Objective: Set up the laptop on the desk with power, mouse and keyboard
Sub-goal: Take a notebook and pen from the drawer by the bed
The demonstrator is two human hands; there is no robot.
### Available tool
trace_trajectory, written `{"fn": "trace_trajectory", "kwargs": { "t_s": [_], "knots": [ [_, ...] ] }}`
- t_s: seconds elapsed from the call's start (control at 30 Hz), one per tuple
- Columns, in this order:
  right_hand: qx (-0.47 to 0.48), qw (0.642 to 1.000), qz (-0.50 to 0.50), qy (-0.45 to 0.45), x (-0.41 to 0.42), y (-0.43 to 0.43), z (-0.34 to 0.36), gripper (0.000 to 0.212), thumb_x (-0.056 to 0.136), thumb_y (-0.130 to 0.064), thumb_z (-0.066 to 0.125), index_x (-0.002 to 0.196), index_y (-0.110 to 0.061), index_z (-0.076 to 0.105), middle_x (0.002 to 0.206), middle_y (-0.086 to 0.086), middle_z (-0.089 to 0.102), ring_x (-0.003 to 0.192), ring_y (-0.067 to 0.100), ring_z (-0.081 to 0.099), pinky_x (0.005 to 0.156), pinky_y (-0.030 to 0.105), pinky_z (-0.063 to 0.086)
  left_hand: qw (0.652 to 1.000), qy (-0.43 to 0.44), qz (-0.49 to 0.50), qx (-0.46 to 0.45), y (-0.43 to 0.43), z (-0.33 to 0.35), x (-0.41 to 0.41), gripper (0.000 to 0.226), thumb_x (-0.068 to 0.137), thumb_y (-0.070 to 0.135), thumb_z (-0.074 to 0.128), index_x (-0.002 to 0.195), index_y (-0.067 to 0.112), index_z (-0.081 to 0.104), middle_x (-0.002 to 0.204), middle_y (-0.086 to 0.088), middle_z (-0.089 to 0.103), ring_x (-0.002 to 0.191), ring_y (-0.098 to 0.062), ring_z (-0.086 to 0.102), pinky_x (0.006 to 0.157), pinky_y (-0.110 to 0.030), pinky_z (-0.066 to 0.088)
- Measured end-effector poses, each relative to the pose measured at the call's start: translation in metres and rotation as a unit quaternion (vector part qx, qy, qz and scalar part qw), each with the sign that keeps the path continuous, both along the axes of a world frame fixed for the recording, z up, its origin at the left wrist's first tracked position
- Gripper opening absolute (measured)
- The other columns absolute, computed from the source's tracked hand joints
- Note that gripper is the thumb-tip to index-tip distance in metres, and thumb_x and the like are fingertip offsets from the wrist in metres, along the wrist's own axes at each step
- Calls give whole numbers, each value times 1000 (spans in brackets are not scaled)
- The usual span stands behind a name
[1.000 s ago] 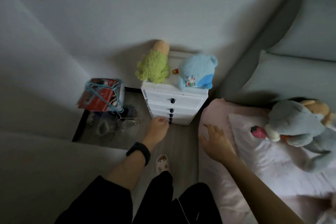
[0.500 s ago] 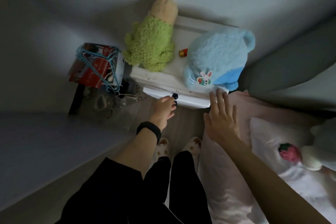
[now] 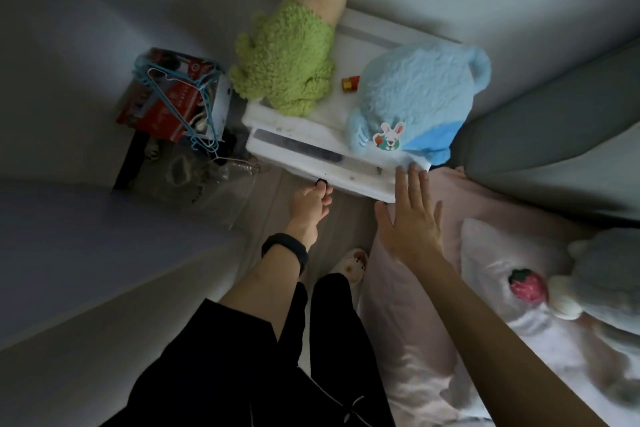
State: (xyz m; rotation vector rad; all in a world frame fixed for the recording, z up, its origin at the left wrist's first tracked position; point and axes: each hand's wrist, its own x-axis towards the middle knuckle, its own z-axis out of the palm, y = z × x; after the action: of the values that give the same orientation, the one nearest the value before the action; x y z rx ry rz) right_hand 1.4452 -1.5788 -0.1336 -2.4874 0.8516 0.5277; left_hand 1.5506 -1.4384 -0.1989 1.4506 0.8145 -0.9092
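Left hand (image 3: 310, 204), grip narrow, is pinching the dark knob (image 3: 322, 181) of the part-open drawer (image 3: 353, 180) while the flat right hand (image 3: 412, 222) is touching its right corner; a straight, level nearward draw is looking best, laptop not showing.

Black band (image 3: 284, 248) on the left wrist, black trousers (image 3: 332, 340), a cream animal-face slipper (image 3: 350, 264), forearms bare

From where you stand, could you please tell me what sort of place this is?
Most likely a bedroom: a pink-sheeted bed lies beside a small white chest of drawers, which carries a fluffy blue plush toy and a fuzzy green plush toy.
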Motion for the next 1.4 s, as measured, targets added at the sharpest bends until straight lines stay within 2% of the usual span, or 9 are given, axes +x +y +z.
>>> {"fn": "trace_trajectory", "kwargs": {
  "t_s": [0.17, 0.6, 0.8, 0.9, 1.0, 1.07, 1.17, 1.27, 1.4],
  "knots": [
    [-7, 1000, -21, 12, -6, 24, 11, 73, 103, -49, 32, 160, -18, 0, 168, -2, -10, 154, 16, -12, 122, 53, 0, 998, 56, 24, -5, 44, -7, -54, 22, 101, 24, 54, 111, 10, 67, 91, 4, 68, 60, -4, 55, 47, -18, 40],
    [87, 994, -2, 70, -57, 87, -19, 57, 104, -41, 35, 154, -13, 34, 165, 8, 23, 152, 24, 16, 124, 44, 17, 991, 44, -115, 59, 108, 19, -71, 27, 99, 24, 52, 121, 9, 57, 98, 0, 67, 73, -15, 65, 62, -28, 46],
    [12, 997, -20, 67, -45, 92, -6, 52, 104, -48, 29, 146, -22, 43, 149, 0, 49, 141, 21, 41, 121, 54, 5, 926, -265, -98, 249, 138, 77, -30, 16, 93, 25, 61, 107, 16, 58, 102, -2, 63, 85, -14, 63, 71, -22, 45],
    [-34, 998, -38, -21, -22, 84, -9, 43, 100, -42, 43, 133, -17, 56, 129, 8, 65, 121, 30, 57, 111, 50, 32, 900, -335, -203, 189, 113, 90, -7, 12, 94, 27, 62, 105, 24, 59, 105, 11, 53, 86, -1, 60, 69, -10, 45],
    [6, 996, -86, -16, 8, 72, -19, 38, 99, -38, 49, 128, -14, 55, 122, 11, 65, 111, 34, 59, 93, 46, 49, 891, -276, -336, 132, 82, 65, 13, 28, 89, 38, 60, 113, 25, 59, 119, 8, 53, 92, 0, 61, 77, -14, 48],
    [15, 996, -81, 23, 26, 64, -29, 38, 99, -38, 48, 128, -13, 51, 123, 12, 64, 110, 36, 59, 92, 46, 51, 882, -204, -403, 131, 69, 42, 25, 59, 80, 45, 57, 133, 20, 52, 142, -7, 46, 117, -17, 58, 96, -33, 50],
    [18, 995, -54, 79, 44, 56, -52, 40, 99, -38, 48, 130, -12, 47, 128, 15, 58, 114, 38, 57, 92, 47, 50, 867, -157, -432, 193, 59, 12, 45, 77, 89, 39, 59, 153, 13, 25, 160, -16, 19, 147, -34, 21, 119, -47, 26],
    [16, 994, -37, 99, 53, 51, -68, 36, 100, -38, 49, 125, -13, 47, 125, 13, 56, 113, 37, 56, 85, 46, 49, 885, -133, -397, 206, 58, -11, 64, 87, 92, 37, 61, 157, 12, 8, 161, -17, 20, 146, -36, 24, 117, -47, 29],
    [-1, 993, -24, 115, 52, 47, -81, 24, 101, -38, 47, 109, -16, 47, 112, 10, 63, 101, 35, 60, 72, 38, 41, 875, -141, -404, 226, 57, -23, 67, 84, 91, 37, 65, 154, 15, 13, 152, -22, 29, 137, -38, 35, 110, -45, 39]
  ]
}}
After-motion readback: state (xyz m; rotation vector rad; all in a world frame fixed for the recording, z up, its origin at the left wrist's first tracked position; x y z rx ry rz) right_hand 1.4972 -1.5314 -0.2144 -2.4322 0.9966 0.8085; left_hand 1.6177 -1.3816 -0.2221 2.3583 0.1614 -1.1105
